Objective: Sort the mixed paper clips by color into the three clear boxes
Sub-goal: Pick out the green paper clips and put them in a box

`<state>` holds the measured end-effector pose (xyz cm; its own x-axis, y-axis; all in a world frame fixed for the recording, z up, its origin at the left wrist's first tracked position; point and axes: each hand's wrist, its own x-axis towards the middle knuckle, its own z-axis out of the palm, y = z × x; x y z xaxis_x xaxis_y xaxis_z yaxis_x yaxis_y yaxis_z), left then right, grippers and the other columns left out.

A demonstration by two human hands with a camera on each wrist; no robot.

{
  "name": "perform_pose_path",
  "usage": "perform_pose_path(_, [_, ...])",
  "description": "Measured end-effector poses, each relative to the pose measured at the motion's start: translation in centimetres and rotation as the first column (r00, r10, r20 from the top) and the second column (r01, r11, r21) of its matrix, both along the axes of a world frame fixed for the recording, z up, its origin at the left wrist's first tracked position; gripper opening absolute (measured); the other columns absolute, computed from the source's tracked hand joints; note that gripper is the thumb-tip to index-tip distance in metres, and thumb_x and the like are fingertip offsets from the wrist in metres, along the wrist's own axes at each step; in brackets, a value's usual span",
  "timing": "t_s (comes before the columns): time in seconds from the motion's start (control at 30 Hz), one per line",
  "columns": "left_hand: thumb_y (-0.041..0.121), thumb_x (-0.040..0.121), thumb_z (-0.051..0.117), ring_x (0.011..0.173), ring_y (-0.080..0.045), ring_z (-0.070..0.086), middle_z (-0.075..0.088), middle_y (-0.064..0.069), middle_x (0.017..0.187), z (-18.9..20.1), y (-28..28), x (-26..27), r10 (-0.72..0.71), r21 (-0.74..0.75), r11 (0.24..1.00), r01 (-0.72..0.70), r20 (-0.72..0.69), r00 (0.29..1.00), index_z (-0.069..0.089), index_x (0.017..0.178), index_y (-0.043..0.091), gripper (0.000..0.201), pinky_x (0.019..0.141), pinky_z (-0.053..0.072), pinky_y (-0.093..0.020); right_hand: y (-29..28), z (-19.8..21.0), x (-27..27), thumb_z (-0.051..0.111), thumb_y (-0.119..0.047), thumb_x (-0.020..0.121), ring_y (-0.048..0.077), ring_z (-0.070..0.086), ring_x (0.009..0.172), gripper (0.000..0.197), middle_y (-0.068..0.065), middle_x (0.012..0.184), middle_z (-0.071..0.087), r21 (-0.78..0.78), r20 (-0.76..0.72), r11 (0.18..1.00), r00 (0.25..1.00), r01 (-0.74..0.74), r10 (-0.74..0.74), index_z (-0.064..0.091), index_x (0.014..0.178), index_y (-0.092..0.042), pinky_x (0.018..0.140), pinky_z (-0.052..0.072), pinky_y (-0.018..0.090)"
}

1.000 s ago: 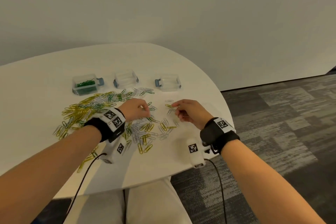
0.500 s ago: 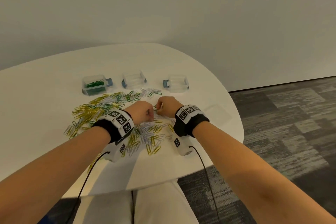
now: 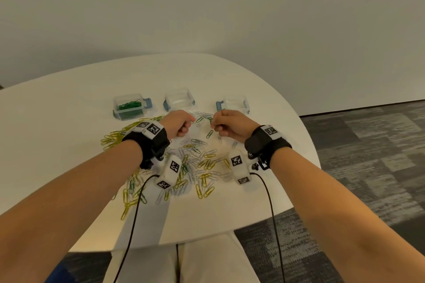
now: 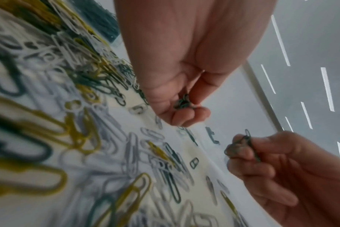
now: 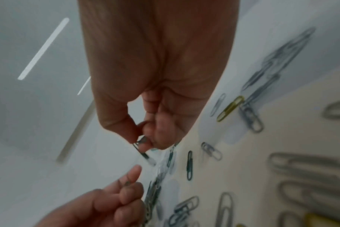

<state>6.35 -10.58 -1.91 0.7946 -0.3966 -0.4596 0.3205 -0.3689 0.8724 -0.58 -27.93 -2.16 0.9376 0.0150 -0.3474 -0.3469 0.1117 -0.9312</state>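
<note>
While our right hand (image 3: 232, 125) has swung back out from beside our left hand (image 3: 180, 123), both are now lifted off the tabletop (image 3: 69, 145), each pinching green clips (image 4: 181, 102). Under and behind them lies the mixed pile (image 3: 195, 167), still large. Beyond the knuckles stand the three boxes: the green box (image 3: 128, 109) partly filled, the middle box (image 3: 179, 99) and right box (image 3: 235, 103) apparently empty. We judge the greens go left next.
</note>
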Motion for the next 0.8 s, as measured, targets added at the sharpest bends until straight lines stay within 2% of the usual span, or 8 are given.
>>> perform_pose_path(0.07, [0.016,0.091,0.054,0.062,-0.016,0.051,0.052,-0.001,0.072,0.0,0.0,0.4,-0.309,0.379,0.905,0.191,0.281,0.909,0.059,0.094,0.010,0.009,0.052,0.035,-0.022,-0.2,-0.1,0.1,0.045,0.005,0.093,0.012,0.043,0.056,0.016,0.010,0.074,0.053,0.181,-0.042,0.983,0.999,0.040,-0.033,0.057,0.096,-0.006,0.045,0.037,0.018])
perform_pose_path(0.17, [0.022,0.086,0.063,0.095,-0.020,0.058,0.055,0.002,0.090,-0.2,0.0,0.1,-0.673,0.717,0.639,0.278,0.347,0.653,0.067,0.101,0.012,0.018,0.071,0.037,-0.023,-0.2,-0.6,0.1,0.038,0.003,0.093,0.011,0.040,0.057,0.023,0.007,0.072,0.049,0.228,-0.090,0.972,0.996,0.048,-0.028,0.060,0.099,-0.002,0.048,0.035,0.018])
perform_pose_path(0.23, [0.024,0.085,0.066,0.096,-0.019,0.057,0.053,0.001,0.090,-0.6,-0.2,-0.1,-0.718,0.753,0.598,0.274,0.352,0.600,0.067,0.102,0.013,0.021,0.071,0.036,-0.022,-0.1,-0.9,0.1,0.038,0.001,0.093,0.011,0.039,0.056,0.023,0.007,0.073,0.047,0.151,-0.099,0.988,0.995,0.043,-0.029,0.061,0.093,-0.002,0.046,0.034,0.018])
perform_pose_path(0.4, [0.020,0.086,0.064,0.095,-0.020,0.061,0.065,-0.003,0.099,-0.8,-0.4,-0.2,-0.750,0.760,0.574,0.305,0.338,0.569,0.070,0.100,0.010,0.019,0.069,0.038,-0.023,0.3,-0.9,0.3,0.037,-0.003,0.096,0.010,0.040,0.053,0.024,0.004,0.070,0.049,0.071,-0.116,0.997,0.993,0.028,-0.020,0.062,0.093,-0.002,0.045,0.032,0.019])
perform_pose_path(0.5, [0.019,0.087,0.059,0.083,-0.021,0.060,0.066,-0.003,0.090,-1.0,-0.2,-0.1,-0.777,0.774,0.536,0.337,0.296,0.556,0.071,0.091,0.006,0.018,0.067,0.039,-0.024,0.5,-0.6,0.0,0.036,-0.004,0.098,0.009,0.041,0.051,0.025,0.005,0.071,0.049,0.012,-0.114,1.000,0.993,0.011,-0.009,0.061,0.093,-0.002,0.045,0.032,0.019])
perform_pose_path(0.57, [0.018,0.088,0.055,0.072,-0.020,0.054,0.060,-0.004,0.078,-1.2,0.0,0.1,-0.781,0.767,0.536,0.353,0.290,0.554,0.064,0.078,0.009,0.016,0.063,0.037,-0.025,0.4,-0.6,0.0,0.036,-0.004,0.099,0.009,0.042,0.053,0.025,0.005,0.072,0.050,-0.002,-0.105,1.000,0.994,-0.001,0.000,0.061,0.095,-0.002,0.047,0.033,0.019])
perform_pose_path(0.7, [0.016,0.090,0.054,0.072,-0.016,0.049,0.056,-0.002,0.083,-0.5,0.8,0.0,-0.712,0.668,0.651,0.362,0.372,0.595,0.051,0.084,0.013,0.007,0.061,0.035,-0.024,0.2,-0.1,-0.3,0.038,-0.007,0.102,0.010,0.048,0.058,0.024,0.007,0.077,0.055,-0.005,-0.050,0.999,0.998,-0.035,0.035,0.061,0.099,-0.004,0.049,0.039,0.018])
perform_pose_path(0.8, [0.008,0.091,0.050,0.059,-0.011,0.043,0.059,-0.005,0.081,0.3,1.2,-0.7,-0.421,0.283,0.898,0.336,0.340,0.841,0.049,0.087,0.014,0.007,0.052,0.032,-0.021,0.5,0.8,-0.6,0.040,-0.009,0.102,0.009,0.055,0.059,0.023,0.007,0.080,0.060,0.011,-0.020,0.997,0.997,-0.074,0.074,0.063,0.099,-0.006,0.050,0.045,0.017])
